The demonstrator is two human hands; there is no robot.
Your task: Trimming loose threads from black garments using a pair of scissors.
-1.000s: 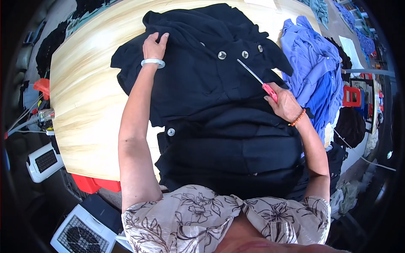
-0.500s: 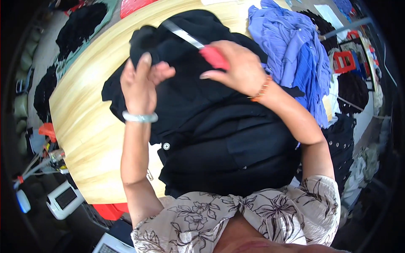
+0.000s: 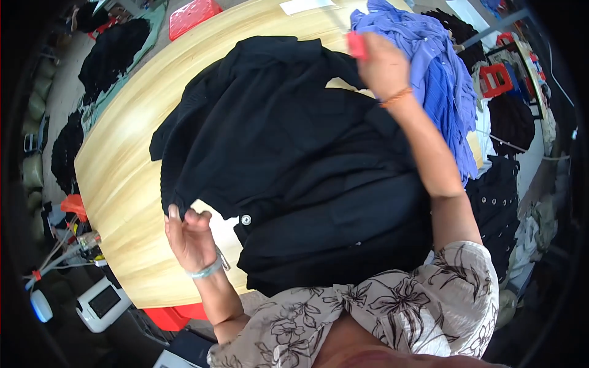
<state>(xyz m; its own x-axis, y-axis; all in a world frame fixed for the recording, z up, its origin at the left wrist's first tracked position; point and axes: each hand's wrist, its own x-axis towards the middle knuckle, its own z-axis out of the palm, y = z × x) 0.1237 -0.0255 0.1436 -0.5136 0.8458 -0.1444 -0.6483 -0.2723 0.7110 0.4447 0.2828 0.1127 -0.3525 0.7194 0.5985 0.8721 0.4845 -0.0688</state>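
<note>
Since half a second ago, the left hand [image 3: 191,242] has dropped from about 10 o'clock to 8 o'clock, bringing a corner of cloth down with it, and the right hand [image 3: 385,69] has swung out to 1 o'clock, past the cloth's far edge. Two bare hands are at work, well apart.

Nearest, at 6 o'clock, dark cloth [image 3: 331,245] lies bunched in long folds against the person's patterned top; one pale, round button [image 3: 246,219] shows at its left edge. At 8 o'clock the left hand has its thumb and fingers pinched on the lower corner of a black garment [image 3: 245,138]. That garment lies mid-table, soft and matte, loosely creased, with a ribbed band along its left side; how many black pieces overlap there, I cannot tell.

The right hand is clamped round one red-handled tool [image 3: 356,46], its pale shaft blurred by motion. At 2 o'clock one heap of violet-blue clothes [image 3: 429,61] spreads near that hand, its pieces too tangled to count. Farther off, one white sheet [image 3: 305,5] sits on the table's far edge at 12 o'clock, and one red stool [image 3: 194,17] stands beyond at 11 o'clock.
</note>
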